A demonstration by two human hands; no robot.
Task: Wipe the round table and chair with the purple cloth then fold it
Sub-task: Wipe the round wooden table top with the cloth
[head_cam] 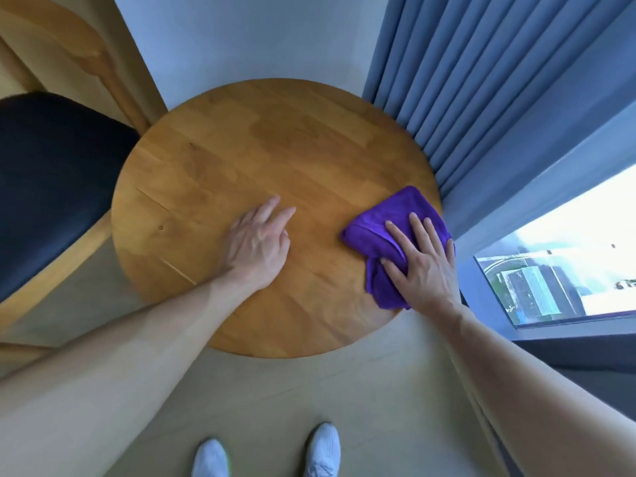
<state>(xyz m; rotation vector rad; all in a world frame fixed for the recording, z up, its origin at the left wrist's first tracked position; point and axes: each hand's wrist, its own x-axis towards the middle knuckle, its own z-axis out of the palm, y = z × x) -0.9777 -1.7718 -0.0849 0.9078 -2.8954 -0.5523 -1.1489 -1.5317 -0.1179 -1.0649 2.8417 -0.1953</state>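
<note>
**Wiping the right edge of the round table**

Pressing down with straight, spread fingers, the right hand (pixel 421 266) holds the purple cloth (pixel 389 235) flat against the tabletop (pixel 261 160), near its right rim beside the blue curtain (pixel 481 80). The cloth lies bunched and loosely gathered under the palm, part of it showing past the fingertips and part trailing toward the near edge. The left hand (pixel 256 244) rests on bare wood near the middle of the tabletop, fingers relaxed and partly curled, holding nothing.

The cloth looks soft, light and limp, so it will probably slide easily over the smooth wood and crumple instead of keeping its shape; a flat palm on top seems the best way to drive it. For folding later, I would guess the corners are the places to pinch, once it is spread out.

The chair (pixel 51 187), with its dark seat, stands just left of the table, not yet touched by either hand. No containers are in sight.
</note>
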